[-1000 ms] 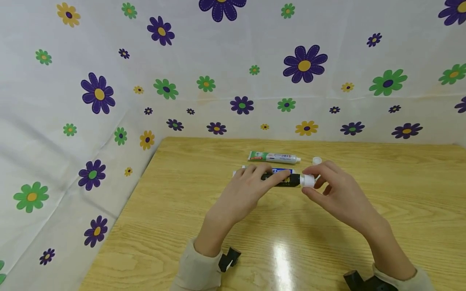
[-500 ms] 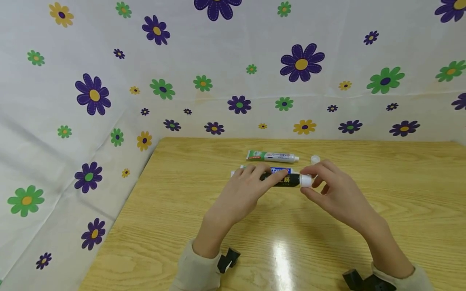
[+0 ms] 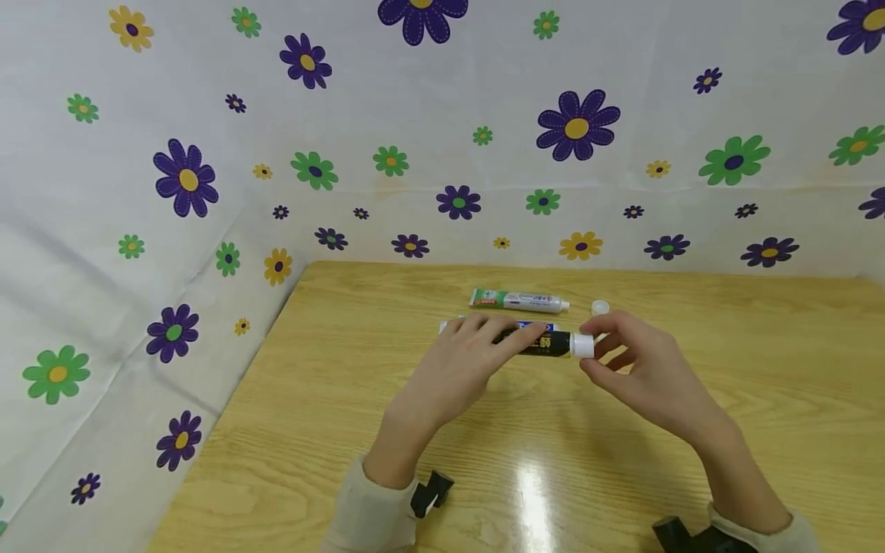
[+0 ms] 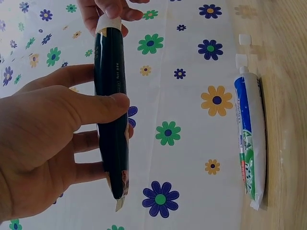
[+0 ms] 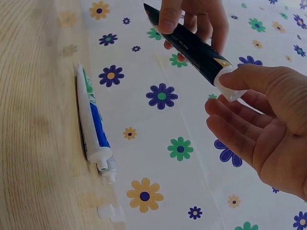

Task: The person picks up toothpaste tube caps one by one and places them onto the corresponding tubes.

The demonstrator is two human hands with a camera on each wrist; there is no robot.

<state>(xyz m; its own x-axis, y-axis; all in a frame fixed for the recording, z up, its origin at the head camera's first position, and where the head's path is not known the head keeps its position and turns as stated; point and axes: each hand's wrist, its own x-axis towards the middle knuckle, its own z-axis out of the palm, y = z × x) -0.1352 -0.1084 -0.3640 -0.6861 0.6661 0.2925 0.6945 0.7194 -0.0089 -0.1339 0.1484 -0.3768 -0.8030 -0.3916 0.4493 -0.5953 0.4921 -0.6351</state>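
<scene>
My left hand (image 3: pixel 452 369) grips a black toothpaste tube (image 4: pixel 111 143), thumb across one face and fingers behind it. The tube is held above the table, its white cap (image 3: pixel 583 346) facing right in the head view. With thumb and fingers, my right hand (image 3: pixel 650 380) pinches that cap, which sits at the tube's end. In the right wrist view the other fingers of this hand spread below the cap. A blue-and-white toothpaste tube (image 5: pixel 96 120) lies on the table behind, mostly covered by my left hand in the head view.
Farther back on the wooden table (image 3: pixel 311 369) lies a green-and-white toothpaste tube (image 3: pixel 520 300) with a bare nozzle. A loose white cap (image 3: pixel 600 308) rests to its right; the left wrist view has another white cap (image 4: pixel 241 60) near it. Flower-printed cloth (image 3: pixel 415 100) hangs behind and at left.
My right fingertips have shifted slightly toward the outer end of the cap. The left hand keeps the same grip, and the head view sways a little.
</scene>
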